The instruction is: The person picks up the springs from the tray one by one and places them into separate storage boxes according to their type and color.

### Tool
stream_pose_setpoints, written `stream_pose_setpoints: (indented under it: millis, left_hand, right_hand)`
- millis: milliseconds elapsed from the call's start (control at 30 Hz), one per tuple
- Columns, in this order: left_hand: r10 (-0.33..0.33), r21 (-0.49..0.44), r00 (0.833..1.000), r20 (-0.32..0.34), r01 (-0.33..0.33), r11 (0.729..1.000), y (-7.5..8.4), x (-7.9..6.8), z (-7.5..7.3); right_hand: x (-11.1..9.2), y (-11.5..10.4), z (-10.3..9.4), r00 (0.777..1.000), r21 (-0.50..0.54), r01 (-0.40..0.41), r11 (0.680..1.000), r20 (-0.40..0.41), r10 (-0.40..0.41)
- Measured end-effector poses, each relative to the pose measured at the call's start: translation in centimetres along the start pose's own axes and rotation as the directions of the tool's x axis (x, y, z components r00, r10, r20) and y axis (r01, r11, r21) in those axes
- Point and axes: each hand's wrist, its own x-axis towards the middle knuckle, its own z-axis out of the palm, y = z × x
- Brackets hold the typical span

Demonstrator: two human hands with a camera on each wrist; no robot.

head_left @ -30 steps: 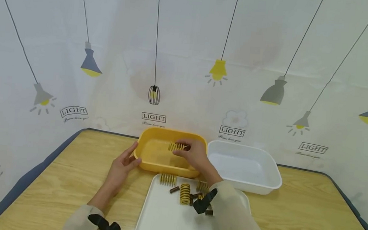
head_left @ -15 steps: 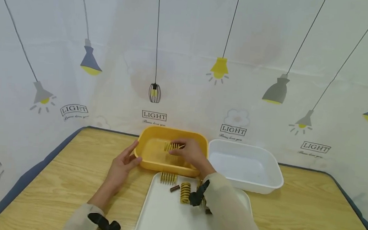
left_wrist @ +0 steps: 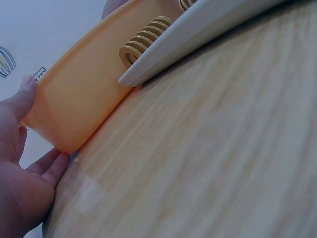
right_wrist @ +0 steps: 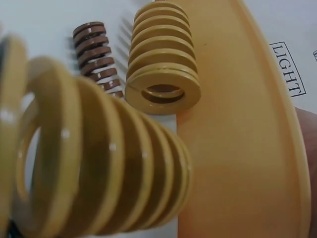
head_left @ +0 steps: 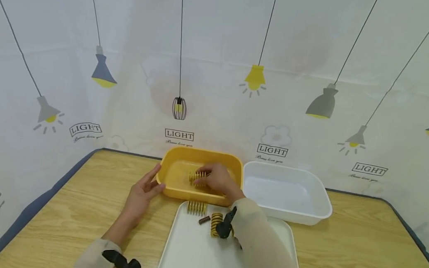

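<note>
My right hand (head_left: 216,179) is down inside the yellow bin (head_left: 180,192), pinching a yellow coil spring (head_left: 195,178) between thumb and fingers; the spring lies lengthwise, low over the bin's floor. My left hand (head_left: 141,195) grips the bin's left end. In the left wrist view its thumb is at the rim and other fingers (left_wrist: 58,166) reach round the lower corner. On the white tray (head_left: 198,255) in front are a yellow spring (head_left: 197,208), a small brown spring (head_left: 204,220) and a large yellow spring (right_wrist: 109,158), which fills the right wrist view's foreground.
A white bin (head_left: 285,193) stands right beside the yellow one. My right sleeve (head_left: 266,245) and the black wrist camera (head_left: 225,224) hide part of the tray. A wood-grain table (head_left: 371,244) lies under everything, with a lamp-print curtain (head_left: 218,80) behind.
The right hand has moved left and down into the yellow bin with its spring. Its sleeve and wrist camera now cover more springs on the tray. The left hand has stayed in place.
</note>
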Motion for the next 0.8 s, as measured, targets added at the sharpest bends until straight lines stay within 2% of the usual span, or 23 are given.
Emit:
stream_pose_setpoints:
  millis: [400,800]
  left_hand:
    - [0.000,0.001,1.000,0.007,0.000,1.000,0.05,0.05,0.19]
    - [-0.011,-0.019,1.000,-0.007,0.011,1.000,0.14,0.07,-0.05]
  right_hand:
    - [0.28,0.03,0.06,0.998,-0.019,-0.067,0.998,-0.001,0.067]
    - [0.51,-0.38,-0.28,0.998,0.025,-0.060,0.998,-0.009,0.060]
